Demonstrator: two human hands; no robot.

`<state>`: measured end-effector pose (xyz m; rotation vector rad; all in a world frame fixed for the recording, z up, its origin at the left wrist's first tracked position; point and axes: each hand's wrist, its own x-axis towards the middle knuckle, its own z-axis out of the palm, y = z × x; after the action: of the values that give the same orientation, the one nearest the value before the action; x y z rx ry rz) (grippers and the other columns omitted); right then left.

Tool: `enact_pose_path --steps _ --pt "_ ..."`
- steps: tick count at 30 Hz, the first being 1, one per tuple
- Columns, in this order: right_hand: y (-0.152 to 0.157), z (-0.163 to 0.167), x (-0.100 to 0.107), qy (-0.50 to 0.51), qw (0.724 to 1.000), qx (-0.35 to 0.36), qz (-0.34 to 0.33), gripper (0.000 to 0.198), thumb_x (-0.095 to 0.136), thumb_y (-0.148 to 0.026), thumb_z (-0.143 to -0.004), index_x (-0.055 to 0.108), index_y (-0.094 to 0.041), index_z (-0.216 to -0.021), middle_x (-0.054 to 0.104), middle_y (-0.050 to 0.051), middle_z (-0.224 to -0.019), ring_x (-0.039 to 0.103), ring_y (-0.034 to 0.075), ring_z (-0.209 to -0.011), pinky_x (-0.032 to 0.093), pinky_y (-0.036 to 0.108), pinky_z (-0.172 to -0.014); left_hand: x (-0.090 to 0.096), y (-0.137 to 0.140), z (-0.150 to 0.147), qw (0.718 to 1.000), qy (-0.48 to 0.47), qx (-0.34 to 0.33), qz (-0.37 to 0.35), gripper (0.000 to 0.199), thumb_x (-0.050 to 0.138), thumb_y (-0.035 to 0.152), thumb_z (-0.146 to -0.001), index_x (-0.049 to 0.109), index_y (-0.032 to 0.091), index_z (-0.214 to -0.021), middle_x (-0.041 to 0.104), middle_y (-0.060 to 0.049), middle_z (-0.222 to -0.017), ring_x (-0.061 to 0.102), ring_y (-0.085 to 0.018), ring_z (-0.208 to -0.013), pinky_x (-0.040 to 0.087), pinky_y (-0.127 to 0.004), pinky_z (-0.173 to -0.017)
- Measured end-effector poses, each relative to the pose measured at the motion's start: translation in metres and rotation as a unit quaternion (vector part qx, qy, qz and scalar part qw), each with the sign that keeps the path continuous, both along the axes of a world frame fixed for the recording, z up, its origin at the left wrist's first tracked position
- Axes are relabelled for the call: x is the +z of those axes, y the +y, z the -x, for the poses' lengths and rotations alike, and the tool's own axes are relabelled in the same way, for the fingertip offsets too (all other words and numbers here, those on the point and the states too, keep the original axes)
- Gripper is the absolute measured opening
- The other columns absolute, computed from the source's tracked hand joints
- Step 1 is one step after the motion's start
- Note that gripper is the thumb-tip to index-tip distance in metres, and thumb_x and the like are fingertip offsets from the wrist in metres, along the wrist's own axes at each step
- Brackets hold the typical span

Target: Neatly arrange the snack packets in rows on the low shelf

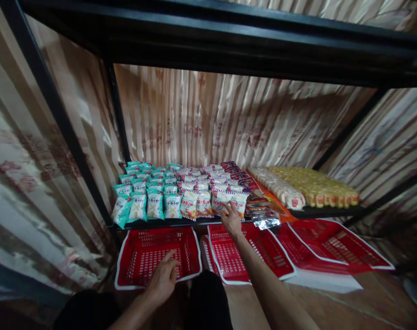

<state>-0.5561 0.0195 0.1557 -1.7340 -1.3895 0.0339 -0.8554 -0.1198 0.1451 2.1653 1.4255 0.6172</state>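
While the head view looks down, the right hand point(231, 219) stretches forward, fingers spread against the front white snack packets point(219, 198) on the shelf point(149, 224); its grip is unclear. The left hand point(164, 276), released and loosely curled, hovers over a red basket point(142, 256).

Crinkled film, satiny cloth

The shelf point(323, 212) looks like painted metal. On it, snack bags point(204, 203) are crinkled plastic film and a silver packet point(267, 223) shines like foil; below it, red baskets point(187, 247) are smooth plastic; behind it, the curtain point(194, 114) is satiny.
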Motion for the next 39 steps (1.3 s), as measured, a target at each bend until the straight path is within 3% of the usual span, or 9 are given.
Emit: enact_pose_path --steps 7,13,16,20,23,30,39 --pt "0.002 -0.008 -0.001 -0.014 0.999 0.048 0.007 0.039 0.043 -0.029 -0.078 0.062 -0.016 -0.110 0.045 0.011 -0.136 0.053 0.023 -0.116 0.047 0.034 -0.094 -0.005 0.003 -0.025 0.999 -0.011 0.030 0.009 0.036 0.037 0.003 -0.079 0.067 0.017 -0.094 0.056 -0.012 -0.126 0.053 -0.021 -0.117 0.044 -0.034 -0.100" --pt "0.000 -0.014 0.000 -0.011 0.997 0.083 0.002 0.039 0.041 -0.029 -0.080 0.063 -0.013 -0.107 0.045 0.014 -0.135 0.049 0.023 -0.120 0.042 0.034 -0.100 -0.016 0.004 -0.055 0.998 -0.029 0.062 -0.013 0.034 0.037 0.005 -0.080 0.067 0.017 -0.092 0.056 -0.012 -0.127 0.057 -0.019 -0.113 0.047 -0.031 -0.096" --pt "-0.005 -0.021 -0.004 -0.008 0.997 0.082 -0.002 0.040 0.040 -0.031 -0.082 0.063 -0.012 -0.108 0.041 0.015 -0.139 0.048 0.024 -0.121 0.042 0.036 -0.100 -0.023 0.004 -0.075 0.996 -0.041 0.073 -0.030 0.034 0.036 0.006 -0.080 0.066 0.017 -0.091 0.057 -0.011 -0.126 0.057 -0.019 -0.113 0.048 -0.032 -0.095" --pt "-0.013 -0.039 -0.008 -0.010 0.999 0.042 -0.029 0.041 0.040 -0.034 -0.083 0.059 -0.015 -0.114 0.034 0.014 -0.144 0.036 0.026 -0.130 0.037 0.042 -0.103 -0.028 0.000 -0.106 0.992 -0.071 0.076 -0.065 0.035 0.034 0.004 -0.079 0.066 0.016 -0.089 0.059 -0.013 -0.122 0.061 -0.019 -0.107 0.051 -0.032 -0.091" --pt "-0.014 -0.058 -0.008 -0.020 0.999 0.018 -0.033 0.040 0.042 -0.033 -0.082 0.059 -0.016 -0.114 0.030 0.012 -0.146 0.032 0.027 -0.132 0.033 0.044 -0.105 -0.027 -0.005 -0.130 0.988 -0.090 0.083 -0.099 0.035 0.034 0.004 -0.078 0.065 0.016 -0.087 0.061 -0.014 -0.119 0.062 -0.018 -0.104 0.053 -0.031 -0.088" --pt "-0.002 -0.083 -0.006 -0.023 0.999 0.047 -0.001 0.040 0.040 -0.026 -0.080 0.060 -0.014 -0.113 0.033 0.012 -0.144 0.035 0.026 -0.130 0.034 0.040 -0.106 -0.017 -0.015 -0.178 0.965 -0.102 0.107 -0.216 0.034 0.036 0.003 -0.077 0.065 0.018 -0.088 0.064 -0.011 -0.114 0.061 -0.019 -0.106 0.053 -0.032 -0.088" --pt "-0.001 -0.084 -0.007 -0.021 0.996 0.082 -0.011 0.038 0.039 -0.022 -0.082 0.060 -0.015 -0.113 0.028 0.009 -0.146 0.031 0.024 -0.134 0.032 0.038 -0.108 -0.017 -0.028 -0.197 0.963 -0.071 0.105 -0.238 0.032 0.037 0.004 -0.079 0.063 0.018 -0.091 0.064 -0.011 -0.114 0.061 -0.017 -0.106 0.053 -0.029 -0.088"
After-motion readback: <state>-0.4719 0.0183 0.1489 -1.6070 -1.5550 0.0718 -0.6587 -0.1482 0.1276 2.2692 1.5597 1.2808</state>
